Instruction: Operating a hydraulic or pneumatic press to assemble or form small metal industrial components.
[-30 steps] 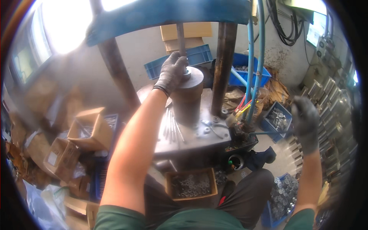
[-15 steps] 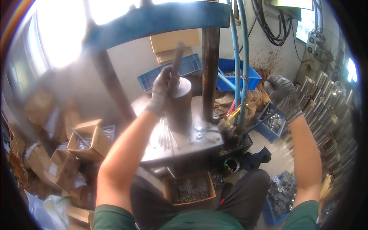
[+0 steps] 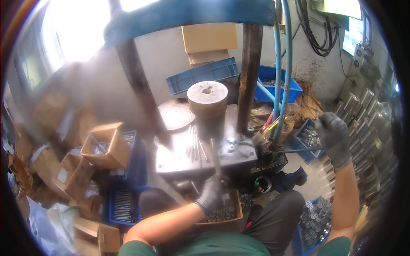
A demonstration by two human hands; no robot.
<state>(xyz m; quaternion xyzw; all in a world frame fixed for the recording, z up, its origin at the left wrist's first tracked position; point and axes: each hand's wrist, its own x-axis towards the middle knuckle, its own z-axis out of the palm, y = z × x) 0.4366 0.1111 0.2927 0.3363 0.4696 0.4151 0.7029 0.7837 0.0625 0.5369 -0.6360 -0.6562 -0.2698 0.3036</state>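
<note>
The rod [image 3: 215, 155] is blurred, pointing away from the left hand [image 3: 211, 194], which is closed around it and hides its lower end. Hand and forearm partly cover a carton [image 3: 239, 207] of metal rings [image 3: 220, 214]. The right hand [image 3: 335, 134] is curled; whether it grips anything, I cannot tell.
</note>
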